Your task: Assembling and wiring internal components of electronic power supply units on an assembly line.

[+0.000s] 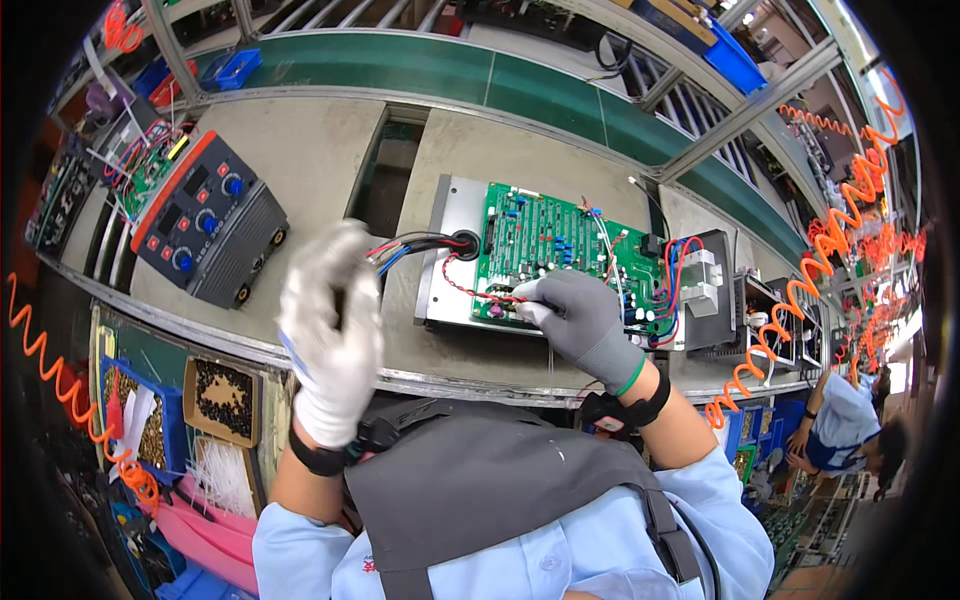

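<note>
My right hand point(583, 322), in a grey glove, pinches the end of a twisted red and black wire point(468, 290) at the near edge of a green circuit board point(545, 235). The fingers hide the wire's tip. The board lies on a flat metal chassis point(447, 210). My left hand point(335, 325), in a white glove, is raised left of the chassis. Its fingers are smeared by motion, so their grip is unclear. Close beside them end several black, red and blue wires point(405, 247), which come out through a round black grommet point(462, 243).
A dark control unit with blue knobs point(205, 220) stands on the bench at left. Below it are a carton of small black parts point(224, 398) and a blue bin point(150, 415). Orange coiled hoses point(790, 310) hang at right. A green conveyor point(430, 75) runs behind. Another person point(850, 425) is far right.
</note>
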Tool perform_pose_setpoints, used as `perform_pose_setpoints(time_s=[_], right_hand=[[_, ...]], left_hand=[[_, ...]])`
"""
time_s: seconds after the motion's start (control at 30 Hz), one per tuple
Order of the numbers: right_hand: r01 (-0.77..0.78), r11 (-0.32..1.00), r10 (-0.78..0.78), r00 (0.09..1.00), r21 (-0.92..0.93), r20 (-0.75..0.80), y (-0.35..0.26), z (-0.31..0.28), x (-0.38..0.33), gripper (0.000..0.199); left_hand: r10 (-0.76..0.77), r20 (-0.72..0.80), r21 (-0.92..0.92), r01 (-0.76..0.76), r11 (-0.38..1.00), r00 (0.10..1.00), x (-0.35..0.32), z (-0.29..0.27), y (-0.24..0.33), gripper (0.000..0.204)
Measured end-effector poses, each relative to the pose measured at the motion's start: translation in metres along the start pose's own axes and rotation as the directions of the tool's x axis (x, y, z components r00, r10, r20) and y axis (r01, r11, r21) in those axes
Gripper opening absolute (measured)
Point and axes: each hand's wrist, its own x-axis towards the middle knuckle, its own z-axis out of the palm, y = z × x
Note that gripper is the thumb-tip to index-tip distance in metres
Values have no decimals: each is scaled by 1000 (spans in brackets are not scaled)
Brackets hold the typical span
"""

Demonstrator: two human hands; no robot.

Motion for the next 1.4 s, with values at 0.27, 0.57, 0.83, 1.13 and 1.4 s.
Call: perform_pose_setpoints(time_s=[0.27,0.57,0.83,1.13,1.4], right_hand=[[239,968,-237,971,-71,37,8,4,2,12],[318,929,-306,948,-190,91,5,1,5,25],[328,899,-305,944,-291,121,-1,3,2,26],[220,944,-208,975,-244,76,-3,5,4,19],[294,888,-195,937,-354,289,-4,0,12,14]], left_hand=[[-455,246,-41,478,877,856,-41,10,-27,45],[-419,374,-245,524,816,827,-34,12,-6,42],[-402,458,-199,532,823,793,-27,4,-17,46],[-481,488,-258,646,718,729,-26,1,-11,41],[-316,632,-480,678,557,708,-38,7,-7,45]])
